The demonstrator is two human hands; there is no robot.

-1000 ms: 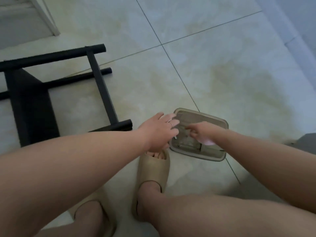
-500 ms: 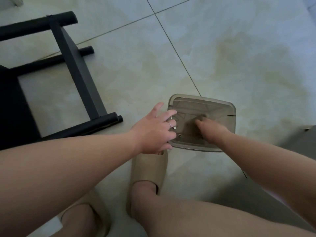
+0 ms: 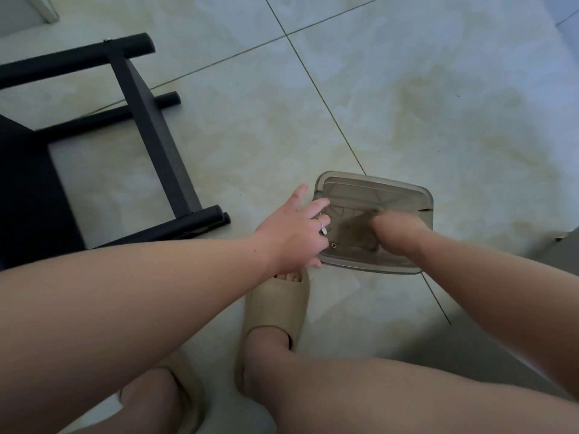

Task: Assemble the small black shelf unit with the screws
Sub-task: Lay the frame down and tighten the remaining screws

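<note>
Head view: left hand (image 3: 294,233), fingers spread, rested on the translucent grey plastic box (image 3: 376,183); right hand (image 3: 394,233) was inside, its fingers blurred, so I cannot tell. Better to keep the box firm and pick slowly.

One shelf frame (image 3: 147,120), one plastic box (image 3: 376,182), two slippers (image 3: 275,311) (image 3: 192,402), two hands (image 3: 294,233) (image 3: 396,234).

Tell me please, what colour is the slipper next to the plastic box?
The slipper is plain beige; the head view, the only one, shows it clearly.
</note>
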